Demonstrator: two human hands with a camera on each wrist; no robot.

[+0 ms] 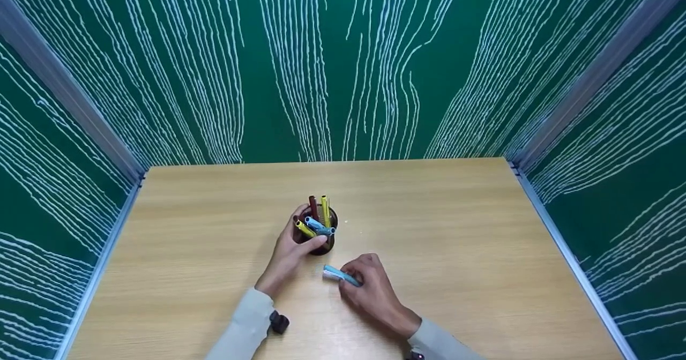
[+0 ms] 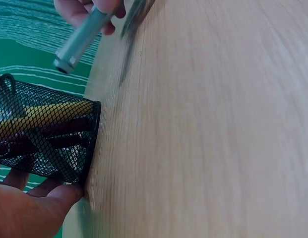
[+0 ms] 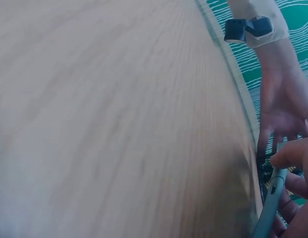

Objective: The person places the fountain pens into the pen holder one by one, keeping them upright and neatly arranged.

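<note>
My left hand (image 1: 288, 253) grips a black mesh pen cup (image 1: 322, 249) that stands on the table, its fingers round the far side and its thumb near the rim. Several pens stick out of the cup: a yellow pen (image 1: 325, 210), a dark red pen (image 1: 313, 208) and light blue ones among them. In front of the cup and to its right, my right hand (image 1: 371, 287) pinches a light blue pen (image 1: 335, 272), one end pointing toward the cup. The left wrist view shows this pen (image 2: 84, 42) held above the tabletop, apart from the mesh cup (image 2: 95, 144).
The wooden table (image 1: 455, 215) runs back to a green wall (image 1: 359, 97) with wavy white lines. Similar green panels rise on both sides, with grey posts at the back corners. A small black device (image 1: 279, 322) sits on the left sleeve's cuff.
</note>
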